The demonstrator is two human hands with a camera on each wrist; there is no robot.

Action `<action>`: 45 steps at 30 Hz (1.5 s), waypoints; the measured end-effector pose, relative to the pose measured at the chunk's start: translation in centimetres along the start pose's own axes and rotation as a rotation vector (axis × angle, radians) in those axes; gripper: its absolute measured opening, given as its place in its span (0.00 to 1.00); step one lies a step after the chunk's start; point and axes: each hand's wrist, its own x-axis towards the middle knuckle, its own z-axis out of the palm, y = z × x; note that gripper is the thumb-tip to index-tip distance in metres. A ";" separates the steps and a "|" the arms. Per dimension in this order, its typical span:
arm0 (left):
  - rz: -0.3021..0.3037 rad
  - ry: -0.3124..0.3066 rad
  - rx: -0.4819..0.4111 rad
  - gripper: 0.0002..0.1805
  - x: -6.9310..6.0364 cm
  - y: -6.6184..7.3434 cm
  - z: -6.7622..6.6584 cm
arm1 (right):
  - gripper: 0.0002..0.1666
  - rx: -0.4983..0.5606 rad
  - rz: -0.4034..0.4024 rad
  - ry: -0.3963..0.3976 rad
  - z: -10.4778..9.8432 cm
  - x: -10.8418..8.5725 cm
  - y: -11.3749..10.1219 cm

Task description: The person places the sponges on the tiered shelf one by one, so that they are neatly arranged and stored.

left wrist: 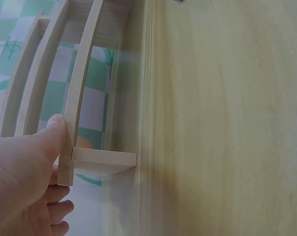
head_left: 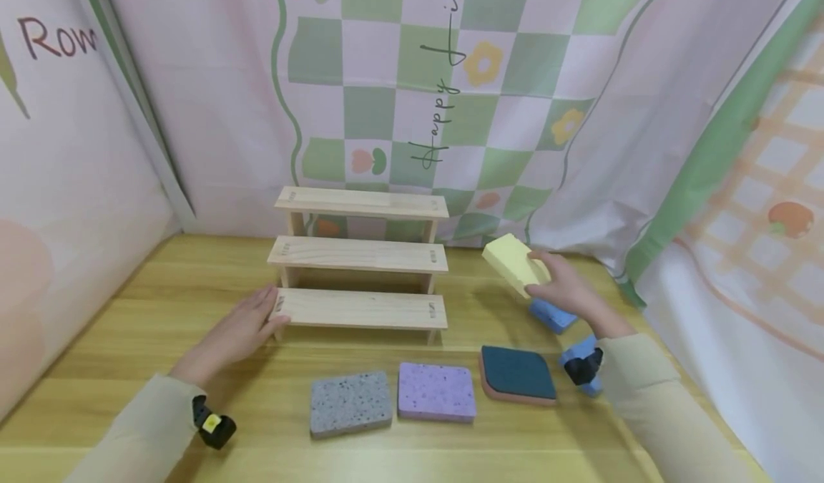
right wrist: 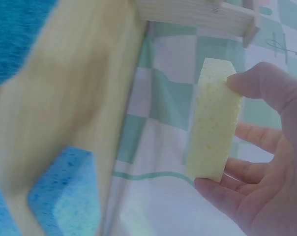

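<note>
On the wooden surface (head_left: 270, 454), a speckled grey rectangular sponge (head_left: 351, 403) lies nearest, then a speckled purple sponge (head_left: 436, 391) and a dark teal pad (head_left: 517, 374) with a pinkish-brown underside. Beyond, the left hand (head_left: 234, 329) curls thumb and fingers round the lowest board's left end on a pale three-tier wooden stand (head_left: 365, 308). Farther back, the right hand (head_left: 566, 285) pinches a pale yellow block-shaped sponge (head_left: 515, 262), raised clear. It juts left from those fingers, long axis slanting far-left, with the stand leftward, apart.
</note>
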 end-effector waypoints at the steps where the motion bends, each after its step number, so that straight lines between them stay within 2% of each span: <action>1: 0.001 0.001 0.000 0.39 0.0 0.0 0.0 | 0.36 -0.003 -0.004 0.010 -0.3 0.1 -0.2; 9: -0.004 0.004 0.002 0.39 -0.1 0.2 -0.2 | 0.36 -0.058 -0.010 0.041 -1.9 0.8 -1.5; 20: -0.009 0.007 0.007 0.38 -0.1 0.4 -0.4 | 0.37 -0.039 -0.003 0.016 -3.4 2.2 -3.0; 26: 0.000 0.014 0.010 0.38 0.0 0.3 -0.3 | 0.37 -0.022 -0.029 0.034 -4.0 3.0 -4.0; 37: 0.004 0.016 0.027 0.38 0.1 0.2 -0.2 | 0.35 -0.056 -0.120 0.055 -3.8 5.3 -6.1; 45: 0.000 0.010 0.029 0.37 0.0 0.3 -0.2 | 0.35 -0.019 -0.149 0.025 -2.8 7.3 -7.5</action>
